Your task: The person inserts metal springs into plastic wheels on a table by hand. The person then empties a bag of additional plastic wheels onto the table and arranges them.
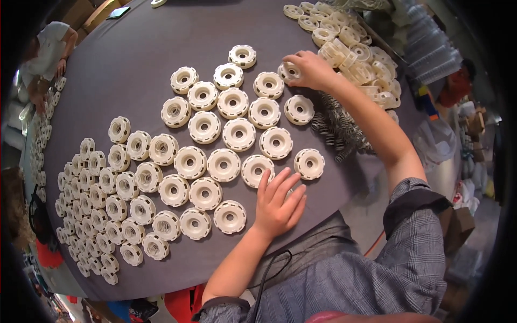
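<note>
While the right hand (308, 70) reaches far over the grey counter (134, 48), its fingers are curled around one cream plastic disc (291, 70) at the top edge of the laid-out rows, just beside the loose pile of discs (350, 48). The left hand (277, 202) holds nothing; it lies flat and open on the counter, fingers spread a little, with the fingertips touching or nearly touching the disc in the lower row (257, 170).

Each disc looks like a moulded ring with a round hole in the middle and a notched rim. I judge it to be light and stiff, since it keeps its shape in the fingers and many lie stacked in the pile without bending. The surface seems smooth, so it could slip if pinched on the flat face only. The notched rim gives better hold: thumb on one side, fingers on the opposite side. Plastic teeth on the rim may be thin, so strong squeezing there is probably not wise. A striped black-and-white cloth (339, 129) lies under the right forearm.
</note>
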Tool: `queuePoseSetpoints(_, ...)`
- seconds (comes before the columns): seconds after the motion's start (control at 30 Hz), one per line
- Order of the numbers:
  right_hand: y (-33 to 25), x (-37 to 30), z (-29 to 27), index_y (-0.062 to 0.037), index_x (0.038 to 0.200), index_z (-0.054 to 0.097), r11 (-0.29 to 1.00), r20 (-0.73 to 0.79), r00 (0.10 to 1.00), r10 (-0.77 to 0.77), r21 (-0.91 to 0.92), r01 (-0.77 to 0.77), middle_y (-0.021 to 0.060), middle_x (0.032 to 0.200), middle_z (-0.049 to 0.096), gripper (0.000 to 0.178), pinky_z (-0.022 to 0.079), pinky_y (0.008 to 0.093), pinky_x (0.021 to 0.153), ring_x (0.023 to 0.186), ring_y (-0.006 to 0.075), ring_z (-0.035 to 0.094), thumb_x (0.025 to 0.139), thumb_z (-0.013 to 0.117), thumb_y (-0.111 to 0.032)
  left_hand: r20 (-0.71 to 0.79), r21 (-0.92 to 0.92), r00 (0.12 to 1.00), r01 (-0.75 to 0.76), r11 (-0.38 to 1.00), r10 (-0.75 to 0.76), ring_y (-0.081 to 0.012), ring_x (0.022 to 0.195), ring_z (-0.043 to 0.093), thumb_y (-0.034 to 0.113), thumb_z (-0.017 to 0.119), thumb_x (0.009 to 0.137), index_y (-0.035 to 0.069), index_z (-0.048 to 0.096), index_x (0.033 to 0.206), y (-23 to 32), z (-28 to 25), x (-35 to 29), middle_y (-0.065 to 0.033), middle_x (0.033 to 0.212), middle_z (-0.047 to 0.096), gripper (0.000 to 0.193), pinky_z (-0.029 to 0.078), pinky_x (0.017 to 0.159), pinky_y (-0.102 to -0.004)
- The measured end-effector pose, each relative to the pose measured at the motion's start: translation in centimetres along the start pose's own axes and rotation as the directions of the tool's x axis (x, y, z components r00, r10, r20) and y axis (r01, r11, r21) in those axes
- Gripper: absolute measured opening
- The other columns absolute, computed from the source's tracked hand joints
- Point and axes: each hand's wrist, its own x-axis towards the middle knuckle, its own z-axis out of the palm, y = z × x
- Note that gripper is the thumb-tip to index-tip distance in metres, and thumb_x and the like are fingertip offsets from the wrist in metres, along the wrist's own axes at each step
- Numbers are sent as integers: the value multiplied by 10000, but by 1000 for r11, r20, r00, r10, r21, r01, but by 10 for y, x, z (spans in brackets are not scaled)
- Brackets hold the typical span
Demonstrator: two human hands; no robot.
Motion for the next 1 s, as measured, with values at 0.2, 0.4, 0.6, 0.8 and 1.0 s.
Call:
queuePoseSetpoints(0.2,-9,24,1,-185,1270,513,979,-158,987,-30,192,60,149,1251,514,583,392,414,977,1171,324,472,758,667,-418,7,3,999,43,999,-43,-287,1137,514,109,668,703,83,657,938,-2,-1,1,-90,1113,600,236,293,1040,-492)
queuePoseSetpoints(0.4,-44,48,34,-306,1375,408,990,-140,989,-54,120,71,165,1454,306,707,263,562,1024,1334,332,301,778,517,-669,31,-7,999,21,1000,-21,-281,1135,515,102,672,703,87,665,929,2,-1,-1,-78,1111,603,227,289,1043,-492)
queuePoseSetpoints(0.6,-71,36,35,-250,1373,417,972,-172,973,-154,148,180,180,1432,333,677,260,514,1033,1301,327,354,805,540,-597,23,4,999,26,1000,-27,-287,1133,514,90,669,706,87,666,925,3,0,0,-83,1113,599,219,279,1049,-484)
queuePoseSetpoints(0.8,4,-12,-5,-112,1163,599,982,-123,992,-3,186,26,128,1132,601,462,462,385,883,1080,290,544,803,635,-398,14,1,1000,14,1000,-14,-293,1140,507,85,666,708,87,661,930,3,0,1,-85,1113,598,222,272,1051,-482)
queuePoseSetpoints(1.0,4,-50,7,-122,1138,619,997,-64,997,37,67,-32,100,1144,587,481,468,385,884,1071,290,544,761,675,-415,25,5,1000,-9,1000,9,-297,1137,509,81,667,712,85,661,923,2,-2,1,-89,1108,598,211,282,1046,-483)
